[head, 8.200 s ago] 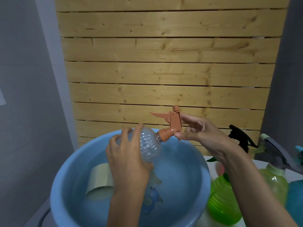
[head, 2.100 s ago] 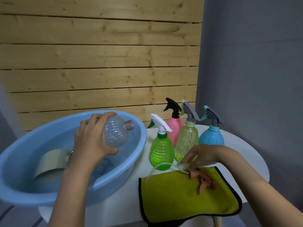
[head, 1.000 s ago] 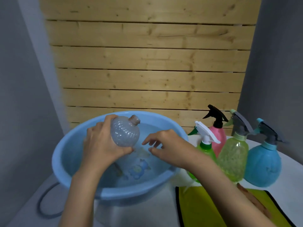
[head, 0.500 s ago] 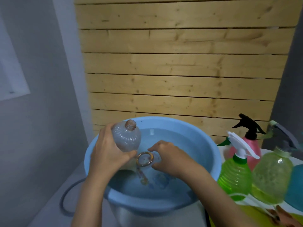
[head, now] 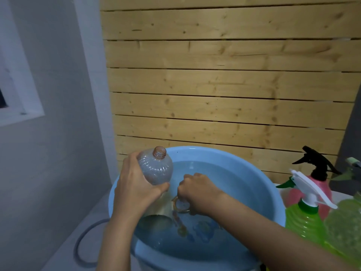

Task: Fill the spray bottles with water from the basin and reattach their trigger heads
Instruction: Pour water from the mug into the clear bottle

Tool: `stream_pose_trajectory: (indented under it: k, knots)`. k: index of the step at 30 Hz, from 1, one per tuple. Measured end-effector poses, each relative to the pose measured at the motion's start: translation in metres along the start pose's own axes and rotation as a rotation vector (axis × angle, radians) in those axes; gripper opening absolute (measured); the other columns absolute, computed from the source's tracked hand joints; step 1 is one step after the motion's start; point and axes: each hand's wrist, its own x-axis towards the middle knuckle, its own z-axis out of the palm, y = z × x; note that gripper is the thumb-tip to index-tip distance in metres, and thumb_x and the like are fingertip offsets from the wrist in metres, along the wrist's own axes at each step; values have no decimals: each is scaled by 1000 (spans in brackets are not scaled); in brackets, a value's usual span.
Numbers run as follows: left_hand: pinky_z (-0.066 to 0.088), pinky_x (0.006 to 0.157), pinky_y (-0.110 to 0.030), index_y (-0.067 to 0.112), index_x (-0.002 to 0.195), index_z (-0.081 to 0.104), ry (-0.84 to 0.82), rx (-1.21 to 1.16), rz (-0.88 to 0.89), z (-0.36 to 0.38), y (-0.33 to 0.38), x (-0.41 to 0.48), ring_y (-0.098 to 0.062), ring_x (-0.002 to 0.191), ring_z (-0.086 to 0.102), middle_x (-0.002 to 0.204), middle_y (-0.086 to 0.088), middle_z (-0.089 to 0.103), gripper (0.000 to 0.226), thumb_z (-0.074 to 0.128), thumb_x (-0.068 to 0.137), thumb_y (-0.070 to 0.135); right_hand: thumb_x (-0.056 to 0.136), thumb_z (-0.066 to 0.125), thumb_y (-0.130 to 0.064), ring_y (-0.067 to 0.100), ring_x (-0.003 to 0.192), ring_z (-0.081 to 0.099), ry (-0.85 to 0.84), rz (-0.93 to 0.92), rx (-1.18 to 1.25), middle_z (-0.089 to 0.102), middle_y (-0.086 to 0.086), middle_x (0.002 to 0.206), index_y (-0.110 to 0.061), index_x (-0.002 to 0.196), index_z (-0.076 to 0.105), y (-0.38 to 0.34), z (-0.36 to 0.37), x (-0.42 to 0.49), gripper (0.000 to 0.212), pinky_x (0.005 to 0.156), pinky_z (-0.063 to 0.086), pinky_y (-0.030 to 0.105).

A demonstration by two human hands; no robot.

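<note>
- Left hand [head: 136,192] grips the clear bottle [head: 156,170]: fingers wrapped round the far side of the ribbed body, thumb pressed on the near lower side.
- The clear bottle is upright, held over the left part of the basin [head: 267,190] and above the water [head: 224,184]. Neck is open, with no trigger head on it.
- Right hand [head: 197,194] is down in the basin, fingers curled tight on the ring handle of the cup [head: 156,214].
- The cup lies tilted in the water, just under the clear bottle, mouth toward the camera and partly hidden by the left wrist.
- Standing right of the basin, heads on: green bottle [head: 304,220] with a white trigger, pink bottle [head: 320,189] with a black one behind it, and a yellow-green bottle [head: 345,227] cut off by the frame edge.
- Grey hose [head: 81,245] loops at lower left, and a wood slat wall [head: 224,85] stands behind.
</note>
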Motion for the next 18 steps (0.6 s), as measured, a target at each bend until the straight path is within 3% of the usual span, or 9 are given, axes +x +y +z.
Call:
stream_pose_trajectory:
  k: [6,10,13,16,18]
  knots:
    - [41,86,-30,17,128,43,35,-17,4,4,8,0,-23,112,50,123,0,48,92,89,49,26,82,59,-8,32,92,57,-119,-3,376,55,13,95,-14,87,59,10,13,4,9,66,35,30]
    - [36,83,-26,16,130,44,81,-28,12,3,9,-2,-21,113,49,125,-1,49,94,92,49,26,85,47,-6,29,86,53,-194,10,619,51,3,88,-20,93,56,12,30,4,18,70,42,34]
    - [34,85,-25,17,131,43,102,-32,21,2,10,-3,-20,114,48,127,-1,49,95,92,50,27,92,49,-14,26,95,52,-228,-14,739,58,3,97,-20,101,58,13,37,5,14,83,44,36]
    - [33,85,-23,18,131,42,89,-30,20,3,13,-6,-19,114,47,128,0,47,94,91,51,26,96,50,-23,21,91,47,-244,7,831,55,-3,91,-19,91,58,17,40,5,11,80,37,29]
    - [34,85,-24,18,132,42,83,-22,18,4,14,-6,-20,115,47,128,0,47,96,91,51,26,98,47,-33,22,98,50,-273,77,916,58,1,104,-17,100,60,21,38,4,20,84,38,31]
